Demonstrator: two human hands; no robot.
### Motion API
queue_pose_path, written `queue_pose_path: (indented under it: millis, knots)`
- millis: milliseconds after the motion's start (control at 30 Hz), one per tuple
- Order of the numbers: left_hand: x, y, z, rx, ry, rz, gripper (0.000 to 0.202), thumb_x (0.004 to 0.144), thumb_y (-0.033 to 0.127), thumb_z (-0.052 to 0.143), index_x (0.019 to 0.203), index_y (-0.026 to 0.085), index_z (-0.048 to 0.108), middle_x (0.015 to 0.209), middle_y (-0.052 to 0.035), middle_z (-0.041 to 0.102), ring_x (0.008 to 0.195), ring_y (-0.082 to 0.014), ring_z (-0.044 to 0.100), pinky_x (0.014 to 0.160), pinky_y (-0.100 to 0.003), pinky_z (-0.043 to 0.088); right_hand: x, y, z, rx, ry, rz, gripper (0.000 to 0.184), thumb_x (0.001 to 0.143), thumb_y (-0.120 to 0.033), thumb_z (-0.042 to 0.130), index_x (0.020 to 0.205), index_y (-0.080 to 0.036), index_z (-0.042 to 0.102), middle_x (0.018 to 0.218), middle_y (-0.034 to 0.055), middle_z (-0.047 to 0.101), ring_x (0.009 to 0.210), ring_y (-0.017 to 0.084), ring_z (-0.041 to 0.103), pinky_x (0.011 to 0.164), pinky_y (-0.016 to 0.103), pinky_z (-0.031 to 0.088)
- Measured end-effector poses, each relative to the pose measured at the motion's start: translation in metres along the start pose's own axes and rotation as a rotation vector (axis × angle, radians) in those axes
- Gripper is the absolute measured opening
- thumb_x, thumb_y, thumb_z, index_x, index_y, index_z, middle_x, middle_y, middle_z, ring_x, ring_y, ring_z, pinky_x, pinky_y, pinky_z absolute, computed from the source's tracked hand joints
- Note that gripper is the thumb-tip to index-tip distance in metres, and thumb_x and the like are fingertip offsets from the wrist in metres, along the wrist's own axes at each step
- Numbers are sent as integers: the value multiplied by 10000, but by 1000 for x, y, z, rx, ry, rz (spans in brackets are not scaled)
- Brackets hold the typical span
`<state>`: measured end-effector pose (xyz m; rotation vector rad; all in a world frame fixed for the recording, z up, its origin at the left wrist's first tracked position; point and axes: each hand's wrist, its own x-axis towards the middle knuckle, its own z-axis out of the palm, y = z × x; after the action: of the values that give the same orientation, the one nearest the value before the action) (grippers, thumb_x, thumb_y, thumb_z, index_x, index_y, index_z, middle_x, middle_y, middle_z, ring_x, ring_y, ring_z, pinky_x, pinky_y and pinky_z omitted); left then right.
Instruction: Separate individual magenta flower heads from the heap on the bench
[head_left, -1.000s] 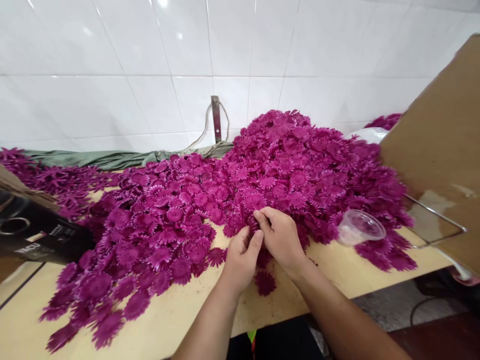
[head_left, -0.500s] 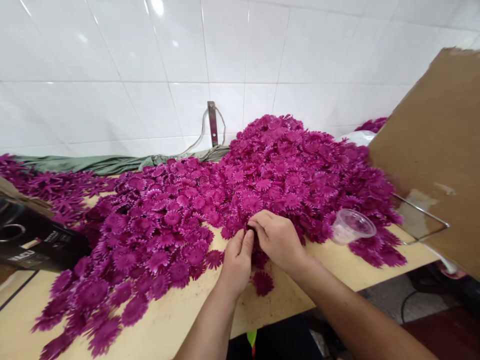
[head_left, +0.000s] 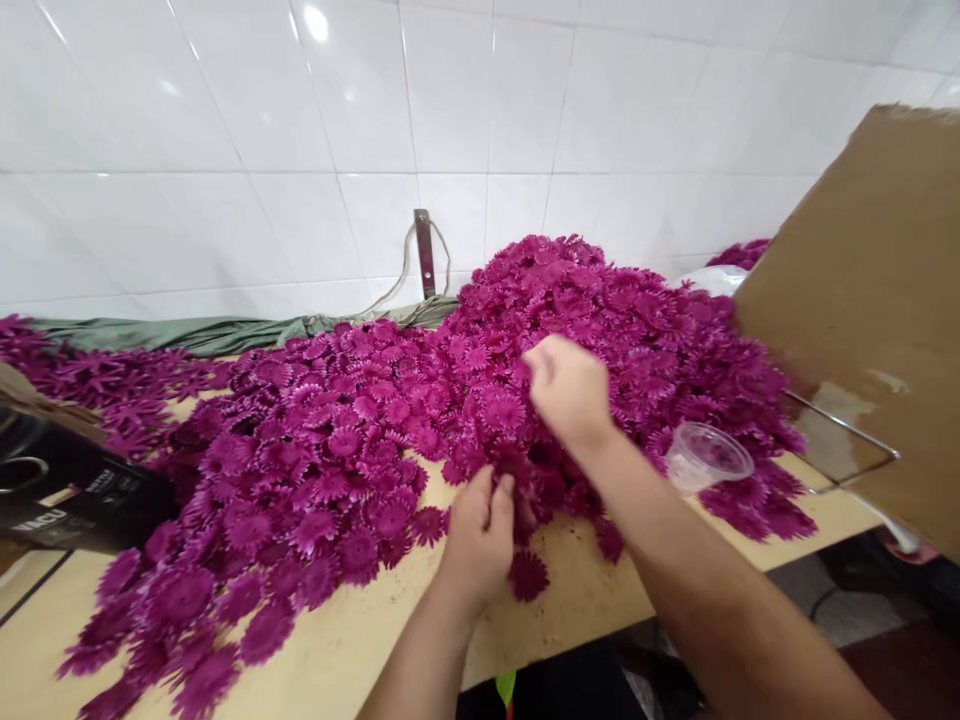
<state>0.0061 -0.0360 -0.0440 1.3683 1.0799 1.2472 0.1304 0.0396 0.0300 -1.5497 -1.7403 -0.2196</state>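
A large heap of magenta artificial flower heads [head_left: 592,310] covers much of the table. My left hand [head_left: 480,535] is closed near the front of it, with thumb and fingers around a dark magenta flower head [head_left: 517,480]. Higher up, my right hand [head_left: 570,390] is over the heap with its fingers curled together. It is a little blurred, and whatever may be in its fingertips is hidden. One single flower [head_left: 529,576] lies on the bare tabletop just beside my left hand.
A clear plastic cup [head_left: 709,458] stands at the heap's right edge. Farther right are a cardboard sheet [head_left: 862,300] and a bent metal wire [head_left: 847,425]. On the left is a black box [head_left: 82,490]. Green cloth [head_left: 172,335] runs along the tiled wall.
My right hand has moved away from the left, up and forward over the heap. The left hand stays low, and the flower in it now shows more.
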Motion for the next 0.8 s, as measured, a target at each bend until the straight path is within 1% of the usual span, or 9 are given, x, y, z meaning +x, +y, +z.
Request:
queue_pose_path:
  millis: [67, 133, 267, 400, 433, 500, 600, 700, 800]
  knots:
    - [-6, -2, -1, -28, -40, -42, 312, 793, 447, 479, 655, 171, 526, 575, -15, 557, 566, -132, 499, 570, -247, 388, 23, 10, -5, 61, 83, 127, 169, 792, -153, 462, 669, -173, 576, 655, 46, 600, 638, 178, 558, 642, 304, 425]
    - [-6, 0, 0, -146, -52, -105, 295, 748, 459, 543, 747, 163, 539, 592, -16, 589, 579, -135, 530, 602, -257, 420, 40, 17, -6, 183, 82, 70, 133, 763, -119, 477, 763, -166, 602, 724, 42, 606, 683, 173, 566, 680, 314, 445]
    - [4, 11, -1, -308, -7, -206, 377, 644, 479, 639, 800, 166, 498, 513, 25, 575, 474, -109, 516, 544, -245, 432, 47, 16, 3, 217, -19, 23, 307, 691, -70, 537, 975, -151, 623, 973, 95, 577, 825, 203, 583, 812, 384, 452]
    - [8, 13, -3, -301, 59, -217, 391, 625, 526, 629, 646, 177, 453, 430, 52, 501, 412, -74, 441, 450, -200, 357, 15, 3, -2, 202, -98, -10, 295, 716, -123, 574, 1005, -131, 628, 1055, 140, 583, 1051, 281, 511, 935, 459, 381]
    - [8, 11, -3, -293, 70, -214, 411, 614, 544, 629, 611, 181, 434, 413, 59, 475, 395, -66, 412, 428, -194, 331, 2, -1, -6, 260, -159, -49, 248, 745, -161, 560, 982, -149, 634, 1016, 120, 611, 1019, 266, 534, 915, 452, 401]
    - [8, 8, -3, -274, 75, -217, 445, 603, 579, 619, 577, 186, 411, 393, 78, 418, 369, -52, 347, 390, -188, 276, -23, -9, -13, 424, -408, -91, 212, 761, -206, 557, 959, -188, 632, 911, 69, 652, 858, 208, 600, 788, 381, 483]
    - [7, 3, -1, -249, 43, -228, 452, 623, 600, 595, 589, 181, 427, 395, 92, 367, 365, -48, 297, 376, -191, 239, -50, -14, -17, 537, -615, -22, 122, 729, -222, 591, 837, -186, 632, 796, 30, 667, 724, 166, 615, 679, 302, 499]
    - [3, -1, 0, -231, 19, -227, 417, 664, 576, 578, 631, 172, 479, 442, 67, 437, 413, -73, 375, 421, -205, 310, -57, -9, -15, 625, -671, 34, 80, 723, -191, 574, 787, -186, 621, 754, 13, 671, 714, 157, 620, 662, 277, 499]
    - [0, -1, -2, -205, 81, -209, 339, 703, 502, 583, 722, 164, 568, 663, -6, 603, 674, -141, 549, 631, -243, 431, -56, 0, -14, 682, -653, 27, 166, 690, -118, 549, 828, -185, 614, 812, 24, 679, 761, 160, 632, 720, 292, 504]
